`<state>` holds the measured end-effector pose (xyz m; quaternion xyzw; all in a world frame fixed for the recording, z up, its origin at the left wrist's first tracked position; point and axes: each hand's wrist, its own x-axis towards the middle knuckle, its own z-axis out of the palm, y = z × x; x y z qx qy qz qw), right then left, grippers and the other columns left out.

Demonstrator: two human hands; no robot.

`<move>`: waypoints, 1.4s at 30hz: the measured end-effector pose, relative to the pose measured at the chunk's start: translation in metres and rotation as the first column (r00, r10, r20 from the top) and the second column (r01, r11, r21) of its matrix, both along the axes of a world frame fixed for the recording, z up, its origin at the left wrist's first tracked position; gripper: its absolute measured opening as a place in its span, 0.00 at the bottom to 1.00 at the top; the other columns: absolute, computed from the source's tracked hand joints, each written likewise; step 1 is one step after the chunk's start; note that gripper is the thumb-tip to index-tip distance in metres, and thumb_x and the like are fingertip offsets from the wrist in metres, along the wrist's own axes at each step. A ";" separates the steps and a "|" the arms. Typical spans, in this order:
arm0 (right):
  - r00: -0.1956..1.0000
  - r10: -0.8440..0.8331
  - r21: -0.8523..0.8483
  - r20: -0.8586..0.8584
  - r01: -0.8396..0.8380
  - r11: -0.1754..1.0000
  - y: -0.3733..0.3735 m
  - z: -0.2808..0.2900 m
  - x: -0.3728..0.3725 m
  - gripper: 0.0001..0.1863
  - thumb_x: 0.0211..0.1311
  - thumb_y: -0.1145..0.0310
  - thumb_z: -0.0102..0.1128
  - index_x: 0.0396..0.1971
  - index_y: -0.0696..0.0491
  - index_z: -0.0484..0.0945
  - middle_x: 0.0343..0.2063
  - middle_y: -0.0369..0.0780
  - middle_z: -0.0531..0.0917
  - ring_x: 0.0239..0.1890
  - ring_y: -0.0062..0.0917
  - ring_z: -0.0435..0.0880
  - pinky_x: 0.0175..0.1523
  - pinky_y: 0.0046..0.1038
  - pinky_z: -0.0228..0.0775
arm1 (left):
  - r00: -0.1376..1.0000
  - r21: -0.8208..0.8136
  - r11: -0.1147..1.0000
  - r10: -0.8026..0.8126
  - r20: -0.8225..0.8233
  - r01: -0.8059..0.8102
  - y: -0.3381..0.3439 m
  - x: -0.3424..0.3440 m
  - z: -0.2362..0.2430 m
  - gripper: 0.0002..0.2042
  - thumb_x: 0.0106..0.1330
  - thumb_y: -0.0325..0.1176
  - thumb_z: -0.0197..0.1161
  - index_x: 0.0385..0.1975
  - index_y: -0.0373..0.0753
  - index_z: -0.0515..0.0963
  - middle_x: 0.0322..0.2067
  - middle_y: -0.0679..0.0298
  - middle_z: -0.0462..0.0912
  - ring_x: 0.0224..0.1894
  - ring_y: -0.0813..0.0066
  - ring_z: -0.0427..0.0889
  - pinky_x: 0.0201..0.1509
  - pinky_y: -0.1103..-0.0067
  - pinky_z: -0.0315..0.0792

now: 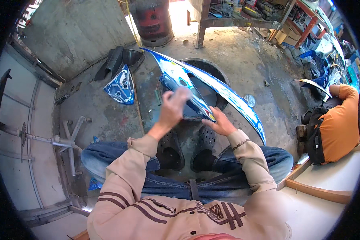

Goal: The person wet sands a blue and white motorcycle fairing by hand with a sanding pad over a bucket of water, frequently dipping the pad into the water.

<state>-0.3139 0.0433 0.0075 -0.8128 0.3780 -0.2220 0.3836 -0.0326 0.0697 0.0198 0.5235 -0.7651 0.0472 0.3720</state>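
Note:
A long, curved body panel [173,69] with a glossy blue and white pattern slants over a round black tub [227,78] between my feet. My right hand [221,122] grips its near end, thumb on top. My left hand [171,110] presses on the panel's face, its fingers curled and smeared by motion. Something pale and blurred seems to be under those fingers, but I cannot make out its kind. Inside the tub, greyish liquid shows partly behind the panel.
A smaller blue-white panel [122,86] lies on the floor at left, near dark plastic parts [115,64]. A wheeled metal stand [71,140] stands nearer. A dark red drum [151,24] and a cluttered workbench [238,23] are at the back. At right sits a person in orange [340,128].

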 end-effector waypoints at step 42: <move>0.809 0.104 -0.223 -0.579 -0.279 0.934 -0.116 0.146 -0.029 0.30 0.70 0.55 0.74 0.65 0.55 0.79 0.59 0.52 0.88 0.64 0.51 0.85 0.70 0.48 0.77 | 0.797 0.328 0.941 -0.265 0.543 0.089 -0.084 0.122 0.168 0.14 0.75 0.35 0.64 0.56 0.45 0.86 0.26 0.50 0.87 0.31 0.47 0.89 0.40 0.54 0.79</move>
